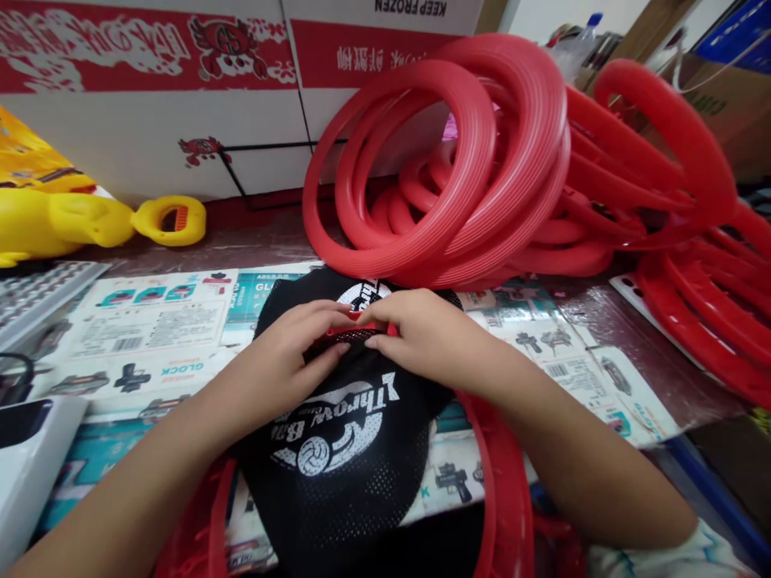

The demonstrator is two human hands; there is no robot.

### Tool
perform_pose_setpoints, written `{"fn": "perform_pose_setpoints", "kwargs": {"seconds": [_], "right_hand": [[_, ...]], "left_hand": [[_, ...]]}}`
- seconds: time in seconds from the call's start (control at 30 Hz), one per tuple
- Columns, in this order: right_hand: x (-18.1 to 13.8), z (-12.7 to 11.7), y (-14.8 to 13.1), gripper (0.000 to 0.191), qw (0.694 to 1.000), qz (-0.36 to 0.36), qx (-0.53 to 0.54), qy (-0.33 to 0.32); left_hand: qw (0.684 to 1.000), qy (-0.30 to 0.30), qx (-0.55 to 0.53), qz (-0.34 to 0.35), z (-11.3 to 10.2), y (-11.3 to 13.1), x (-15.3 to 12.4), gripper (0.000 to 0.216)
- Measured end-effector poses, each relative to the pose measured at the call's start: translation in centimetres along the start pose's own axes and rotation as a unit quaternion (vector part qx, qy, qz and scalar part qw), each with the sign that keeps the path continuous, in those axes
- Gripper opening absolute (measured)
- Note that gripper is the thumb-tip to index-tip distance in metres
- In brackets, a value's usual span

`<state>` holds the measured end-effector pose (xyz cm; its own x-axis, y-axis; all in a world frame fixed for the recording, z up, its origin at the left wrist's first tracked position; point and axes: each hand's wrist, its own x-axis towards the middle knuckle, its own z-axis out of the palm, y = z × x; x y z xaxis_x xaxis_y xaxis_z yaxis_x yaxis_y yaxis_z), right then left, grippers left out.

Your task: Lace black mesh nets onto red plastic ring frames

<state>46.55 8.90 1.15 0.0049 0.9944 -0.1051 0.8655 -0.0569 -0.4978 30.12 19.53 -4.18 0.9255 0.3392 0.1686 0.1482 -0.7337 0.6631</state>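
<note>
Black mesh fabric (385, 474) with white "Throw Ball" lettering and a ball print lies in front of me. My left hand (301, 341) and my right hand (415, 329) meet at its upper part, each pinching a fold of the mesh between thumb and fingers. A narrow red plastic piece (346, 321) shows between my fingertips; its full shape is hidden by the hands and cloth. Below, a large red plastic ring half (506, 490) curves around the fabric's near side, its left part under my left forearm.
Smooth red rings (415, 249) lean in a pile behind my hands, with more red ring parts (711, 313) at right. A white carton (144, 144) stands behind. Yellow plastic toys (90, 217) and a white device (36, 474) sit left. Printed cardboard (150, 321) covers the table.
</note>
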Motion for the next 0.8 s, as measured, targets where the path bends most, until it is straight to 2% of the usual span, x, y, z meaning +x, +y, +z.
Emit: {"fn": "perform_pose_setpoints", "kwargs": {"seconds": [0.07, 0.17, 0.43, 0.8], "right_hand": [[0.22, -0.17, 0.52, 0.019, 0.995, 0.053, 0.084, 0.009], [0.47, -0.09, 1.08, 0.016, 0.987, 0.089, 0.131, 0.001], [0.47, -0.06, 1.16, 0.021, 0.988, 0.092, 0.121, 0.008], [0.52, 0.00, 0.86, 0.018, 0.992, 0.100, 0.079, 0.019]], "left_hand": [[1.000, -0.002, 0.011, 0.008, 0.06, 0.07, -0.13, 0.018], [1.000, 0.001, 0.025, 0.009, 0.11, 0.05, -0.24, 0.012], [0.994, 0.001, 0.087, 0.069, 0.24, -0.04, -0.29, 0.016], [0.988, 0.007, 0.121, 0.099, 0.41, -0.01, -0.24, 0.024]]}}
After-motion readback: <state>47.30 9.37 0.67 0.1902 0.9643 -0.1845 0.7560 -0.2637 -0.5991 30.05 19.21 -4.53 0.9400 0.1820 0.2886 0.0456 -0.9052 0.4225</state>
